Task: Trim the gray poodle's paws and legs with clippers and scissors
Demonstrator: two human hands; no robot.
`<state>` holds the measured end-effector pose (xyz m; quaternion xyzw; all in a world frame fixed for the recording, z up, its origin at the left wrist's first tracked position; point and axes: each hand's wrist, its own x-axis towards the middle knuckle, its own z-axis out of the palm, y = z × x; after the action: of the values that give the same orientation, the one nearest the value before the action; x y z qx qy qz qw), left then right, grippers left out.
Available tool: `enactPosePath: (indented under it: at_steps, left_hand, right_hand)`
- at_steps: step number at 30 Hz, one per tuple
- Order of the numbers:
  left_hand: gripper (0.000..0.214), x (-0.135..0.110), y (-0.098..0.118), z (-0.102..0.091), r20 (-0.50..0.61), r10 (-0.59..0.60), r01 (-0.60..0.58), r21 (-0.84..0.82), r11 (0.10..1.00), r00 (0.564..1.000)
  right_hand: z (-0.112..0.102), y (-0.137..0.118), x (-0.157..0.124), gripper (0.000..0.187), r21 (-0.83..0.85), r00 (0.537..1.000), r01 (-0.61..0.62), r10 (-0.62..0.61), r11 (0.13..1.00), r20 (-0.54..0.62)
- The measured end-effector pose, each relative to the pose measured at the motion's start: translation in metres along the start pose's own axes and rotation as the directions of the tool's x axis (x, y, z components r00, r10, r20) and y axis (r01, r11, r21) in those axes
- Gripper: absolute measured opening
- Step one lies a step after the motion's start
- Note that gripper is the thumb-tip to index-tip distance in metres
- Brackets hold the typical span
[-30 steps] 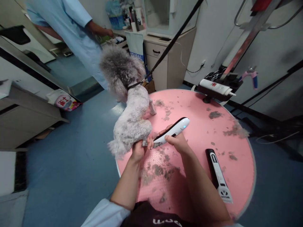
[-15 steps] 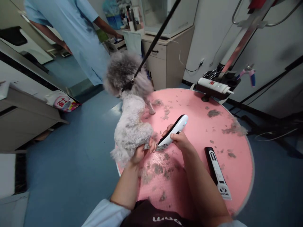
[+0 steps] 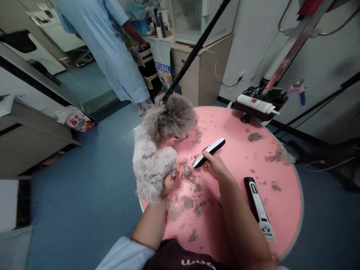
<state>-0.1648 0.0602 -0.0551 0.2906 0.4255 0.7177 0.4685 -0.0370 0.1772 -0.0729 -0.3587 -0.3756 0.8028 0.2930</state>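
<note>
A small grey curly dog [image 3: 157, 146] stands at the left edge of a round pink grooming table [image 3: 242, 157], tethered by a black leash [image 3: 197, 47]. Its head is turned back toward my hands. My left hand [image 3: 170, 180] is closed around the dog's hind paw. My right hand [image 3: 215, 165] grips a white and black hair clipper [image 3: 209, 150], its blade end at the paw. Clumps of cut grey fur [image 3: 185, 202] lie on the table below my hands.
A second black and white clipper [image 3: 258, 210] lies on the table at the right. A black tool holder with a white tube [image 3: 257, 103] stands at the table's far edge. A person in a light blue coat [image 3: 112, 48] stands by the cabinets behind. Blue floor surrounds the table.
The dog has turned its head from facing away to facing back toward my hands. My hands stay at the hind paw, and the clipper has tilted flatter.
</note>
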Motion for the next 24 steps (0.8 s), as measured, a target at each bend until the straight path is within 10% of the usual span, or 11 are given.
enactPosePath:
  at_steps: [14, 24]
  left_hand:
    - [0.045, 0.004, -0.004, -0.003, -0.142, -0.052, 0.036, -0.118, 0.992, 0.988]
    - [0.051, 0.013, -0.010, -0.024, -0.163, -0.092, 0.070, -0.136, 0.988, 0.982]
  right_hand:
    - [0.009, 0.010, 0.002, 0.035, -0.073, 0.999, -0.027, 0.029, 0.997, 0.027]
    - [0.034, 0.003, -0.015, 0.026, -0.256, 0.982, 0.138, -0.166, 0.957, -0.093]
